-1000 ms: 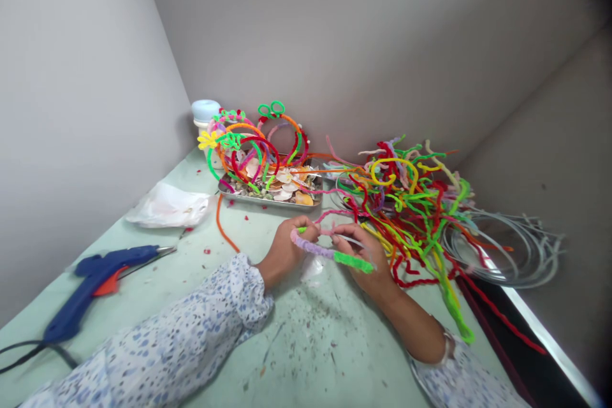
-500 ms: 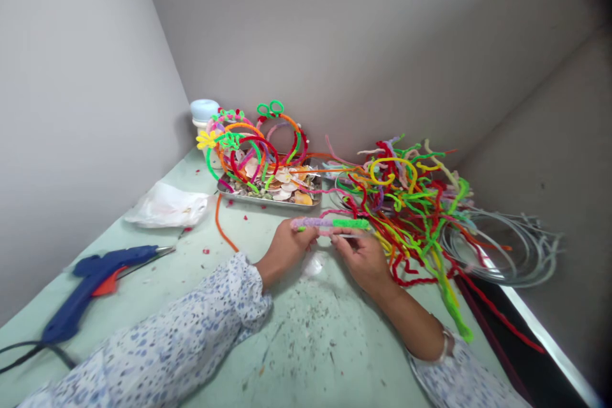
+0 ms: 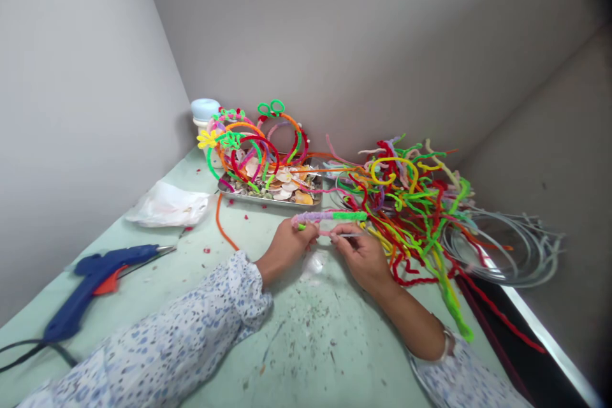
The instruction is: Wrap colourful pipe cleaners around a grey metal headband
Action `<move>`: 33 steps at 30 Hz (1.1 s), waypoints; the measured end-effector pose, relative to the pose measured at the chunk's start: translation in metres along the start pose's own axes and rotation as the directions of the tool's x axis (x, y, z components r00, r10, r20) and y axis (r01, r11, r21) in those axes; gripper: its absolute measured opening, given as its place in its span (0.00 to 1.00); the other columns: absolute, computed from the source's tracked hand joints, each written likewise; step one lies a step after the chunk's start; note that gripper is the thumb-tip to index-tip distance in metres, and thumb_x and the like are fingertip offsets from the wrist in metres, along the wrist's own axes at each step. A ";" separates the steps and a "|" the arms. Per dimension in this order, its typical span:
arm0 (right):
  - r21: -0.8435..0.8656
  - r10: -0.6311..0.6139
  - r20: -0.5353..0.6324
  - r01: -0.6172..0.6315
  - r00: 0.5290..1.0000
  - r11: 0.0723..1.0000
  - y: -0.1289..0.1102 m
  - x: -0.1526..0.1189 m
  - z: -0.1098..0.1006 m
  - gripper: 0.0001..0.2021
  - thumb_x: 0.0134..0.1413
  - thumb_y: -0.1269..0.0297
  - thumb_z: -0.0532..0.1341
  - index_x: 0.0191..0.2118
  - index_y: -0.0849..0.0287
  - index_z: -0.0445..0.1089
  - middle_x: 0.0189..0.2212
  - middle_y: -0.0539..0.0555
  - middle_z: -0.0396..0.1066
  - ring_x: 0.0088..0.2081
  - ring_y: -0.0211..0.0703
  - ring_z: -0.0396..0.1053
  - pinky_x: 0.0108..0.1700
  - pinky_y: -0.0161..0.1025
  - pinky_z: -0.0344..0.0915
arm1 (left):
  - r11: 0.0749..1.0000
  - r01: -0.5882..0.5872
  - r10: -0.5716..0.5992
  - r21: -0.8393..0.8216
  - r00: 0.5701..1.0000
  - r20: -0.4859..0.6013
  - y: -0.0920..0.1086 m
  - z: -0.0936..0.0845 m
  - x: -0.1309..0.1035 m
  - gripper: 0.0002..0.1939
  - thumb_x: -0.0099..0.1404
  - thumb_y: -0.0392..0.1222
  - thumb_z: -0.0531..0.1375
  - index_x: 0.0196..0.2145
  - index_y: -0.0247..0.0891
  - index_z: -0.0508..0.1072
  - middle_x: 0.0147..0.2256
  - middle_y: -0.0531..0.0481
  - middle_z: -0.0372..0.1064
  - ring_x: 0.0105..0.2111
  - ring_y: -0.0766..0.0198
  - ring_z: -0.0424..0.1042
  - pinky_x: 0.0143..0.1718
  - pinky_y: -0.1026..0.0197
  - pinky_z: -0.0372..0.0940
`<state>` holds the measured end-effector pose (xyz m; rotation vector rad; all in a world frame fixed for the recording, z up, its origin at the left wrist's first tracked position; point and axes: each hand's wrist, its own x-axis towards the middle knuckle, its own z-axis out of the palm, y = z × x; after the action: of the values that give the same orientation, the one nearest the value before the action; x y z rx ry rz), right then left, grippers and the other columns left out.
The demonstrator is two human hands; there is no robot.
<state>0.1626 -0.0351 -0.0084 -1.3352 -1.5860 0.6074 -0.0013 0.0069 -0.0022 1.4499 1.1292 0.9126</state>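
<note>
Fuzzy, matt chenille-wrapped band (image 3: 329, 217).

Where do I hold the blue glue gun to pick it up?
Probably by its blue handle, coming from the near left. The glue gun lies on its side, handle slanting toward you, metal tip pointing off to the right, so that grip should keep clear of it.

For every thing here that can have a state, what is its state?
Headband: partly wrapped
Left hand: closed on headband
Right hand: pinching at headband
Glue gun: lying on its side
Plastic bag: crumpled
Tray: holding shells
Fuzzy stems: heaped, tangled
Clear hoops: bare, piled
</note>
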 end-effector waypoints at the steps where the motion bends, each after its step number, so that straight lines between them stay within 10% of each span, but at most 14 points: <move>1: -0.002 -0.001 0.004 0.001 1.000 1.000 0.000 0.000 0.000 0.07 0.55 0.63 0.57 0.33 0.58 0.70 0.30 0.51 0.71 0.29 0.39 0.68 0.31 0.34 0.63 | 1.000 -0.003 0.004 -0.005 1.000 0.004 0.001 0.000 0.000 0.13 0.58 0.43 0.55 0.19 0.36 0.67 0.18 0.52 0.62 0.19 0.69 0.61 0.22 0.64 0.56; 33: 0.041 -0.014 -0.026 0.015 1.000 0.999 -0.001 0.001 -0.001 0.06 0.52 0.62 0.60 0.34 0.56 0.72 0.33 0.52 0.73 0.34 0.42 0.70 0.38 0.38 0.67 | 0.999 -0.042 0.042 -0.015 0.999 0.017 -0.002 0.000 0.001 0.14 0.59 0.47 0.54 0.22 0.35 0.66 0.20 0.53 0.62 0.20 0.69 0.60 0.23 0.65 0.55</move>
<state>0.1628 -0.0342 -0.0070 -1.2953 -1.5534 0.6081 -0.0019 0.0079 -0.0044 1.4717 1.0811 0.9341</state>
